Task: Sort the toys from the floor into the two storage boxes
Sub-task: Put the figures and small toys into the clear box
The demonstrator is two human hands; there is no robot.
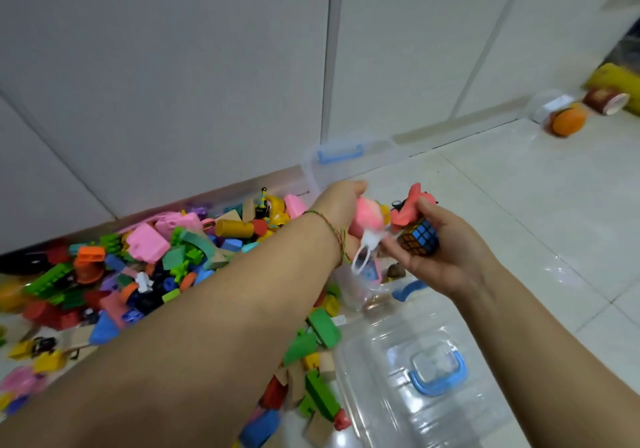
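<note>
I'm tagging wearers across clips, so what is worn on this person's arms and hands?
Both forearms are bare, no sleeves in view. Neither the left hand nor the right hand is gloved. A thin thread bracelet, green and reddish, circles the left wrist, with a loose green end. No watch or ring shows.

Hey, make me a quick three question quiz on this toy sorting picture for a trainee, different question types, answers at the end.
1. True or false: the right hand holds the puzzle cube.
2. What colour is the handle on the clear lid? A red, B blue, C green.
3. Fill in: the left hand grips a ____ round toy.
Key: 1 true; 2 B; 3 pink.
</note>
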